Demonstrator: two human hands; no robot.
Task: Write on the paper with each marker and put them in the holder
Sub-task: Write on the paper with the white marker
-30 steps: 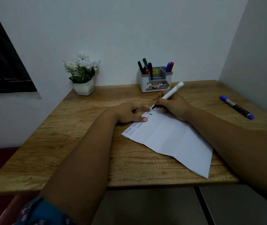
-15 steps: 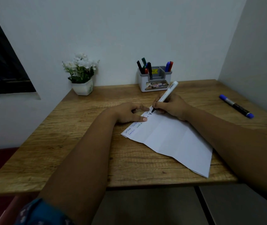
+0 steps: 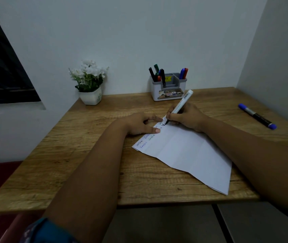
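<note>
A creased white sheet of paper (image 3: 188,151) lies angled on the wooden desk (image 3: 87,163), with lines of handwriting along its upper left edge. My right hand (image 3: 187,118) grips a white-bodied black marker (image 3: 181,104), its tip touching the paper near the far corner. My left hand (image 3: 141,124) rests flat on the paper's left edge, fingers straight. A white and grey holder (image 3: 167,92) stands at the back of the desk with several markers in it. A blue-capped marker (image 3: 256,116) lies on the desk at the right.
A small white pot of white flowers (image 3: 89,85) stands at the back left corner. Walls close the desk in at the back and right. A dark window (image 3: 3,67) is on the left. The desk's front edge runs under my forearms.
The marker in my right hand has tilted more upright and its tip has moved slightly along the paper, leaving a fresh black letter. My left hand has stayed put.
</note>
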